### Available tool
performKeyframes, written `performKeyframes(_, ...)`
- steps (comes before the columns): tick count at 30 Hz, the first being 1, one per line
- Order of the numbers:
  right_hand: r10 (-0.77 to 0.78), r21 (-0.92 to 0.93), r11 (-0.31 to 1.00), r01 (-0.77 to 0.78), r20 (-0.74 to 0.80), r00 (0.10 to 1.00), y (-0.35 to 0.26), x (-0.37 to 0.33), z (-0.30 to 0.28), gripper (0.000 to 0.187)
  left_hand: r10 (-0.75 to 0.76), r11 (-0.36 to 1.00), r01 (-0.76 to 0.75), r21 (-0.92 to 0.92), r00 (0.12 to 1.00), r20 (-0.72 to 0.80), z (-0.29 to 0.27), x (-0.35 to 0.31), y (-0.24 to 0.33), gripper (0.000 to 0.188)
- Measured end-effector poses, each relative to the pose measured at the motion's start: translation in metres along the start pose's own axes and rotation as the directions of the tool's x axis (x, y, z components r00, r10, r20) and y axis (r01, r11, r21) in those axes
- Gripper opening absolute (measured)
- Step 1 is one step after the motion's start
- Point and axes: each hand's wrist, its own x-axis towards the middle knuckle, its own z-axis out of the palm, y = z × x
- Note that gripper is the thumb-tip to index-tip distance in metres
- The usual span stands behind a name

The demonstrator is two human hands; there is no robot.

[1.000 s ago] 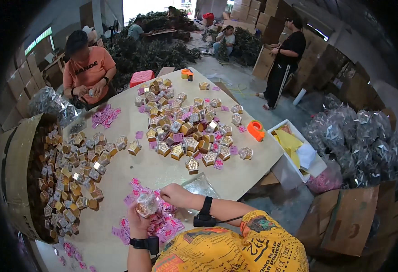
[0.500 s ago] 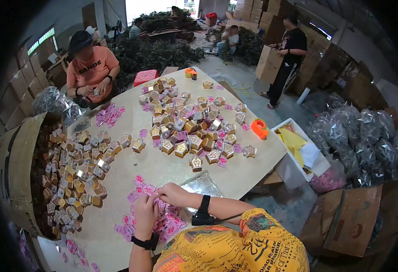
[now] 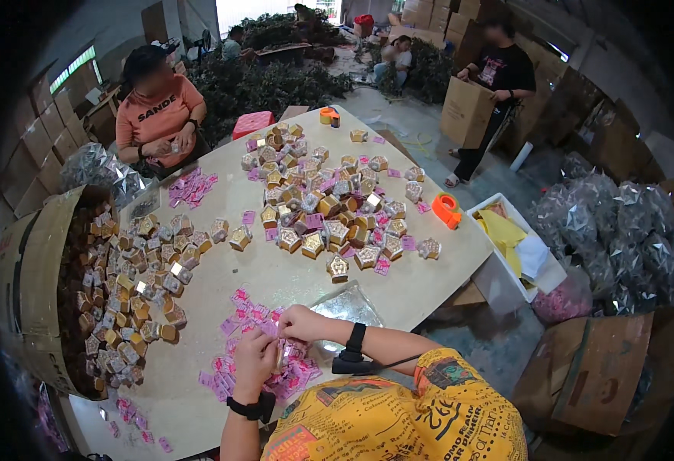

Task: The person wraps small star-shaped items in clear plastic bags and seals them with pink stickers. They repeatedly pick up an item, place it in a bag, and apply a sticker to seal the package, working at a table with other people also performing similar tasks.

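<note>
Both of this person's hands are close together over the near side of a big cream tabletop (image 3: 199, 307), right above a loose heap of small pink printed paper slips (image 3: 295, 373). The left hand (image 3: 256, 357) is curled with its fingertips bunched up, and a sliver of some small pale-gold thing (image 3: 279, 357) pokes out just beside those fingers. Most of it's hidden, so no telling its shape or how firm the grip is. The right hand (image 3: 300, 324) has its fingers tucked in, nearly meeting the left; can't tell if it's pinching anything. A flat, shiny stack of clear plastic (image 3: 352, 303) lies just past the right forearm.

Further up the table there's a messy pile of gold five-sided boxes with clear tops (image 3: 329, 203), pink slips mixed in, and a bright orange tape dispenser (image 3: 448, 210) near the right edge. More of those boxes spread out on the left, by a tipped brown cardboard carton (image 3: 29, 292). Across the far left corner, a co-worker in an orange tee (image 3: 156, 115) has both hands around something small too.
</note>
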Motion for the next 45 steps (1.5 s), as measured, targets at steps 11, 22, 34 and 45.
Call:
performKeyframes(11, -0.602, -0.786, 0.396, 0.476, 0.17, 0.78, 0.006, -0.012, 0.012, 0.012, -0.505, 0.278, 0.628, -0.727, 0.739, 0.445, 0.017, -0.012, -0.039, 0.005)
performKeyframes(22, -0.504, -0.588, 0.707, 0.394, -0.027, 0.863, 0.005, -0.009, 0.017, 0.008, -0.533, 0.056, 0.652, -0.756, 0.66, 0.53, 0.024, -0.019, -0.047, 0.007)
performKeyframes(34, -0.367, -0.423, 0.854, 0.302, -0.077, 0.927, 0.003, -0.008, 0.013, 0.01, -0.51, 0.247, 0.654, -0.715, 0.715, 0.478, 0.021, -0.018, -0.037, 0.008)
performKeyframes(45, -0.508, -0.463, 0.814, 0.351, -0.276, 0.816, -0.005, -0.016, -0.007, 0.01, -0.661, -0.067, 0.39, -0.919, 0.672, 0.333, 0.05, -0.028, -0.068, 0.015)
